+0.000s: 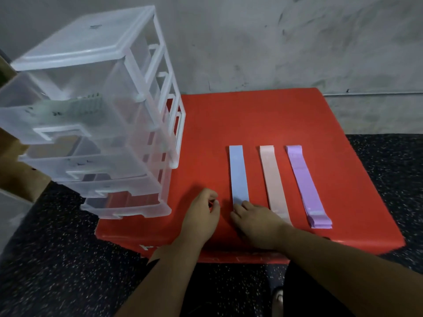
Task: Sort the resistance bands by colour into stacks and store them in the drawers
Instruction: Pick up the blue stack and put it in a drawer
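Note:
Three stacks of resistance bands lie side by side on a red mat (263,115): a blue stack (238,172), a pink stack (273,179) and a purple stack (305,184). My right hand (256,221) lies flat over the near end of the blue stack, fingers straight. My left hand (202,216) hovers just left of that stack with its fingers loosely curled and nothing in them. A clear plastic drawer unit (96,115) stands on the mat's left edge; its green-tinted second drawer (45,124) is pulled out.
The mat lies on a dark speckled floor (57,259) against a grey wall (274,42). Brown cardboard (18,177) sits left of the drawer unit. A dark-clothed knee and a foot (278,298) show at the bottom edge.

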